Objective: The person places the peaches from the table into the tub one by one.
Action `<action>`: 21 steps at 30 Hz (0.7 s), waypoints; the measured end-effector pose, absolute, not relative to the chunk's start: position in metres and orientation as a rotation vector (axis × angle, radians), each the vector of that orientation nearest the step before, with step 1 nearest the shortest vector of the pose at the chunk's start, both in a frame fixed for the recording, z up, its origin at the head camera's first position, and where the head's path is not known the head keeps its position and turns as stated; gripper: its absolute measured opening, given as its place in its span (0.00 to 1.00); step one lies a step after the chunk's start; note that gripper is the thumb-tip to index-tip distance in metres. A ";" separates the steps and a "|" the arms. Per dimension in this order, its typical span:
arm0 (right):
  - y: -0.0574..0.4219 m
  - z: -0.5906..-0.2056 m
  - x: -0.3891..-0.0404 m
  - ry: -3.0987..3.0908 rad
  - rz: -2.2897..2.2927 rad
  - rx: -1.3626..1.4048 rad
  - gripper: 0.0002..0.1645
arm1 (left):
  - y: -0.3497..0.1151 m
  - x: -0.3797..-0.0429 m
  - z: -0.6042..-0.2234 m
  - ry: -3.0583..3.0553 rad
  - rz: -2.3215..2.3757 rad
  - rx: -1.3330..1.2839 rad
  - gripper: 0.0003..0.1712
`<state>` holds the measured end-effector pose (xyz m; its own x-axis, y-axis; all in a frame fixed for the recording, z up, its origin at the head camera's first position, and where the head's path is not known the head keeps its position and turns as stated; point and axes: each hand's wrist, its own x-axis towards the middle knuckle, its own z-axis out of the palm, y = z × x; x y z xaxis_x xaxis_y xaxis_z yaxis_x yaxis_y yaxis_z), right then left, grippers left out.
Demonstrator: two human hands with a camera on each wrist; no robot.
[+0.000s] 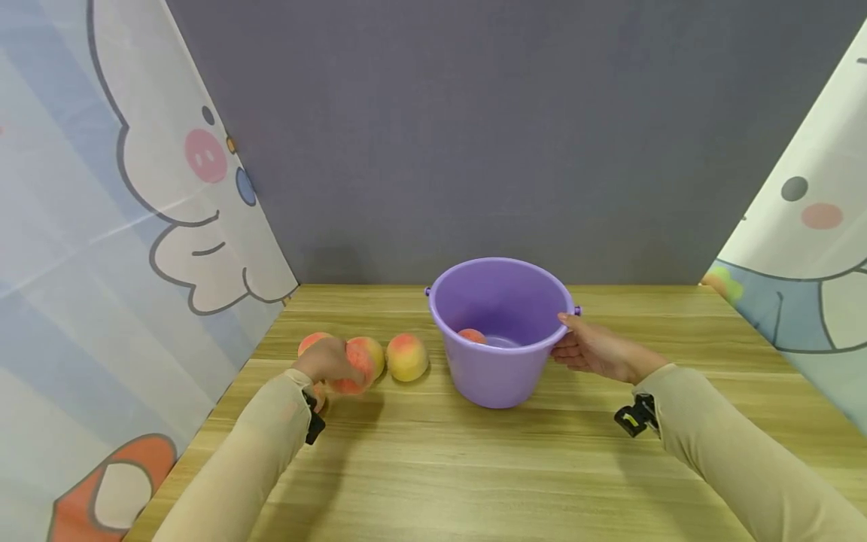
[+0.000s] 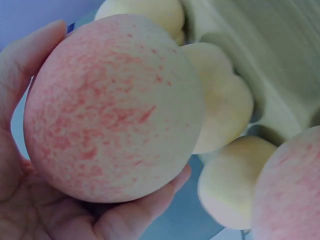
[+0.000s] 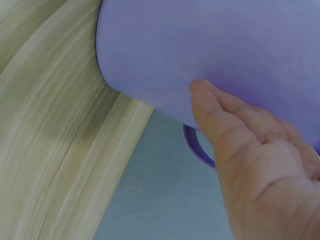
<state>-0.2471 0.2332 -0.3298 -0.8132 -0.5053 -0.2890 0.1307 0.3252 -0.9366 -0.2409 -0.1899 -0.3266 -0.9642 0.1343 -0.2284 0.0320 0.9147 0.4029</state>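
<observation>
My left hand (image 1: pixel 325 360) holds a red-and-yellow peach (image 2: pixel 115 110), fingers and thumb curled round its sides, over the left part of the table. Close about that hand lie several more peaches, one of them (image 1: pixel 407 357) standing nearest to the bucket. A purple bucket (image 1: pixel 497 380) stands upright at mid-table, with a peach (image 1: pixel 472 336) visible inside it. At the bucket's right side is my right hand (image 1: pixel 606 352). Its thumb lies at the rim while the fingers (image 3: pixel 220 117) lie along the outer wall.
The wooden table (image 1: pixel 474 482) meets a dark grey panel (image 1: pixel 474 150) at its back edge. Cartoon-printed curtains hang at left (image 1: pixel 54 226) and right (image 1: pixel 826 263). The bucket's purple handle (image 3: pixel 197 147) hangs behind it in the right wrist view.
</observation>
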 end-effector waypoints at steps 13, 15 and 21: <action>0.236 -0.324 -0.250 2.048 -1.426 -0.373 0.51 | -0.179 -0.248 -0.295 2.739 0.897 0.135 0.40; 0.237 -0.323 -0.251 2.039 -1.416 -0.394 0.51 | -0.178 -0.249 -0.290 2.757 0.928 0.189 0.41; 0.240 -0.322 -0.253 2.021 -1.404 -0.413 0.51 | -0.174 -0.250 -0.274 2.890 0.994 0.335 0.43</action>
